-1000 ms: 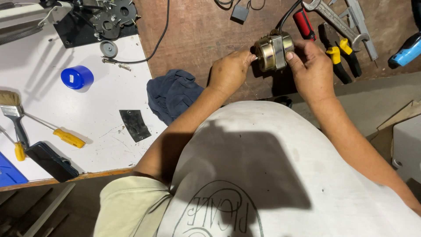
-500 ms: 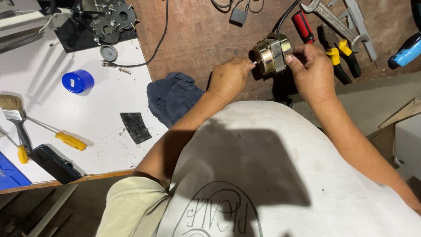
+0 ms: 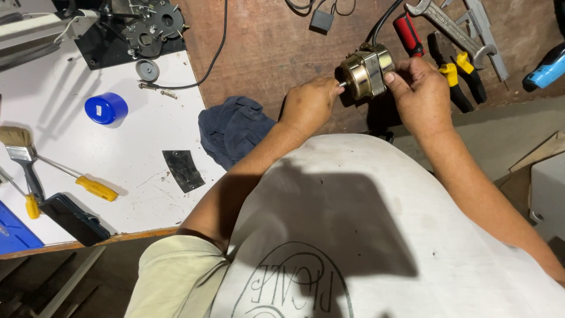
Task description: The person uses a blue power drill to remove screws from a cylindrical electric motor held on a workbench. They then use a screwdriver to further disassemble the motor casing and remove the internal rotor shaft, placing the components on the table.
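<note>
A brown wooden workbench (image 3: 276,47) filled the far part of the scene, and a white board (image 3: 88,159) lay over its left portion, its near edge running along the bench lip. The person's pale shirt (image 3: 353,235) covered the near right. A dark blue rag (image 3: 232,129) lay crumpled at the right edge of the white board, just left of the left forearm.

The small electric motor (image 3: 366,72), a brass-coloured cylinder with a metal band round its middle, was held above the brown bench, far and right of centre. The right hand (image 3: 421,94) was clamped on its right side, thumb pressed on the casing. The left hand (image 3: 312,103) was closed with its fingertips pinched on the thin shaft sticking out of the motor's left end. A black cable ran from the motor towards the far edge.

Room was tight on the right: a red-handled tool (image 3: 407,32), yellow-and-black pliers (image 3: 456,82) and a large wrench (image 3: 450,26) lay just beyond the right hand. Bare brown wood lay open to the left of the motor.

On the white board sat a blue cap (image 3: 106,109), a paintbrush (image 3: 20,153), a yellow-handled screwdriver (image 3: 88,185) and a dark phone-like slab (image 3: 73,219) near the near edge.
</note>
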